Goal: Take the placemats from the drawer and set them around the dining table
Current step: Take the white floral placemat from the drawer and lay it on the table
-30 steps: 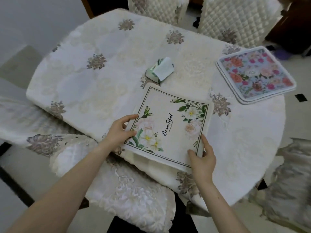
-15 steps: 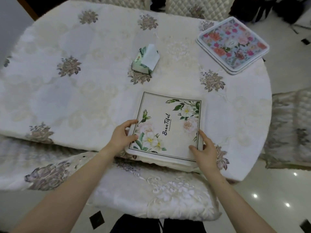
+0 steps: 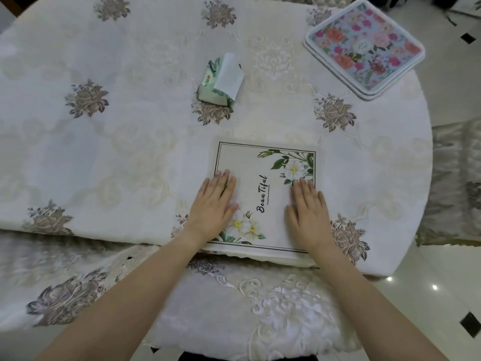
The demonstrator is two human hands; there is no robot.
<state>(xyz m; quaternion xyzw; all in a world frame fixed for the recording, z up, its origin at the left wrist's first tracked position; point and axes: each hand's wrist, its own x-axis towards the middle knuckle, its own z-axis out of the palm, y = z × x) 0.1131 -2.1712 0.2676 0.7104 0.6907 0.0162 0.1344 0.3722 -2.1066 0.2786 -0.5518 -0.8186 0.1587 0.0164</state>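
Pressing down now: my left hand [image 3: 214,204] and right hand [image 3: 308,211] have left the edges of the white floral placemat [image 3: 263,199] and lie flat, fingers spread, holding nothing. It sits at the near table [image 3: 130,152] edge, so I judge this one placed; the pink floral placemat [image 3: 364,46] lies far right.

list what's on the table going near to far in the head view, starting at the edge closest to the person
left hand and right hand flat on the white flower placemat → tissue pack → pink floral placemat stack
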